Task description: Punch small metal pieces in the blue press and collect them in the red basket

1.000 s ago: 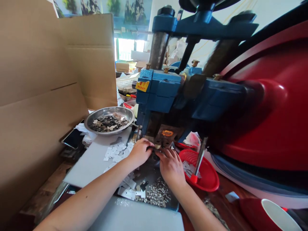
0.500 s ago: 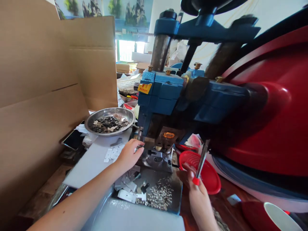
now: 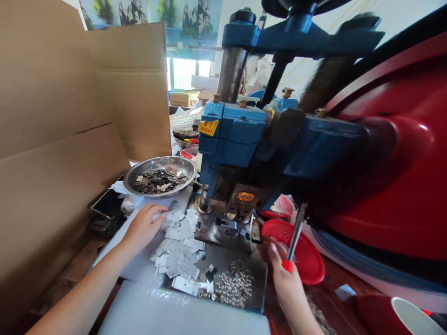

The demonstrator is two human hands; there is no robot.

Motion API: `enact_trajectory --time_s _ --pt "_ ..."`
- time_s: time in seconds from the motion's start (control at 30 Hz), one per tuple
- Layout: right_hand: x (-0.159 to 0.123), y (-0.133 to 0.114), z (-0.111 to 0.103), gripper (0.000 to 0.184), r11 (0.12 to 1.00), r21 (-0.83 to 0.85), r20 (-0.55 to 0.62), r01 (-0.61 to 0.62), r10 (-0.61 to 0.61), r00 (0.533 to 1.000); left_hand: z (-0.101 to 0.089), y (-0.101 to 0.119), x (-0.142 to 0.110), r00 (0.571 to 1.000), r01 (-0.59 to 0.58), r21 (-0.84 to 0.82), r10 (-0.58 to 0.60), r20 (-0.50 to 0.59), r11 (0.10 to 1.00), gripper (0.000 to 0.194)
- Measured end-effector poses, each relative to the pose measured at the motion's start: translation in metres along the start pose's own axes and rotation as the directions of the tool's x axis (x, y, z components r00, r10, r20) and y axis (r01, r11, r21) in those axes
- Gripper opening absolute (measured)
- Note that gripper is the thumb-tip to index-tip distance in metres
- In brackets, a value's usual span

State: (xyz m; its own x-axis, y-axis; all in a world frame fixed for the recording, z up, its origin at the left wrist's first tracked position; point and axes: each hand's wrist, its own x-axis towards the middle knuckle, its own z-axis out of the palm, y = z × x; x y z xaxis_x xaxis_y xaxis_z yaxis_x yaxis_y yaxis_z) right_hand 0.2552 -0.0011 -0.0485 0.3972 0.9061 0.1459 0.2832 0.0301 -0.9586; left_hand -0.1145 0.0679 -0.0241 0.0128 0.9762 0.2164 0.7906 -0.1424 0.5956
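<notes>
My left hand (image 3: 145,227) hovers over the white work surface, beside a spread of flat, pale metal plates (image 3: 179,260). Its thumb and fingers are a little apart, and nothing shows between them. My right hand (image 3: 287,281) is closed on the red-tipped metal lever (image 3: 296,237) of the blue hand press (image 3: 235,135). At the foot of the press, the steel die (image 3: 225,230) has a dark slotted insert. In front of it lie many small shiny rivet-like parts (image 3: 234,284), with a larger white plate (image 3: 185,285) to their left.
A steel bowl (image 3: 188,179) of small flat metal pieces stands behind my left hand. Cardboard (image 3: 136,107) walls the left side, with a phone (image 3: 107,204) beside it. A red basket (image 3: 312,265) sits behind my right hand, and a large red machine part (image 3: 391,153) fills the right.
My left hand has moved left, away from the press die to over the white surface, uncovering the metal plates. The right hand stays on the lever.
</notes>
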Motion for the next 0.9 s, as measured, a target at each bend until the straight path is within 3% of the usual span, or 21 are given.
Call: enact_trajectory --time_s 0.07,0.17,0.23,0.3,0.4,0.53,0.63,0.67,0.73,0.8,0.9 --pt "0.015 -0.009 0.016 0.054 0.992 -0.129 0.056 0.01 -0.003 0.998 -0.004 -0.01 0.006 0.998 0.068 0.066 -0.068 0.003 0.996 0.027" --pt "0.036 -0.025 0.043 0.046 0.934 -0.332 0.182 0.135 -0.077 0.98 -0.004 -0.014 0.015 0.988 0.14 0.136 -0.147 0.047 0.981 0.028" --pt "0.043 -0.033 0.055 0.038 0.899 -0.398 0.255 0.182 -0.082 0.964 0.0 -0.011 0.022 0.986 0.145 0.155 -0.155 0.057 0.977 0.028" --pt "0.046 -0.036 0.058 0.037 0.9 -0.408 0.251 0.153 -0.051 0.967 0.005 -0.006 0.029 0.987 0.135 0.166 -0.148 0.067 0.977 0.028" --pt "0.045 -0.03 0.039 0.042 0.932 -0.362 0.094 0.024 0.012 0.995 0.011 -0.002 0.036 0.986 0.118 0.175 -0.137 0.099 0.977 0.026" --pt "0.032 -0.013 -0.015 0.05 0.967 -0.24 -0.134 -0.083 0.052 0.99 0.012 -0.004 0.034 0.983 0.117 0.167 -0.138 0.122 0.979 0.019" --pt "0.01 -0.008 -0.039 0.053 0.916 -0.37 -0.225 -0.155 0.073 0.972 0.012 -0.005 0.028 0.982 0.119 0.14 -0.137 0.132 0.983 0.014" --pt "0.001 -0.009 -0.038 0.05 0.894 -0.427 -0.182 -0.137 0.063 0.981 0.012 -0.002 0.026 0.982 0.124 0.108 -0.138 0.132 0.986 0.014" --pt "-0.016 -0.014 -0.024 0.038 0.875 -0.484 0.077 0.021 0.019 0.997 0.013 0.008 0.02 0.979 0.161 -0.05 -0.153 0.136 0.986 0.017" --pt "-0.029 -0.02 -0.003 0.029 0.857 -0.42 0.382 0.299 -0.132 0.915 0.017 0.027 0.012 0.965 0.238 -0.314 -0.187 0.185 0.919 0.022" --pt "-0.036 -0.028 0.023 0.019 0.78 -0.383 0.563 0.494 -0.227 0.795 0.023 0.06 -0.006 0.908 0.4 -0.588 -0.216 0.36 0.703 0.028"
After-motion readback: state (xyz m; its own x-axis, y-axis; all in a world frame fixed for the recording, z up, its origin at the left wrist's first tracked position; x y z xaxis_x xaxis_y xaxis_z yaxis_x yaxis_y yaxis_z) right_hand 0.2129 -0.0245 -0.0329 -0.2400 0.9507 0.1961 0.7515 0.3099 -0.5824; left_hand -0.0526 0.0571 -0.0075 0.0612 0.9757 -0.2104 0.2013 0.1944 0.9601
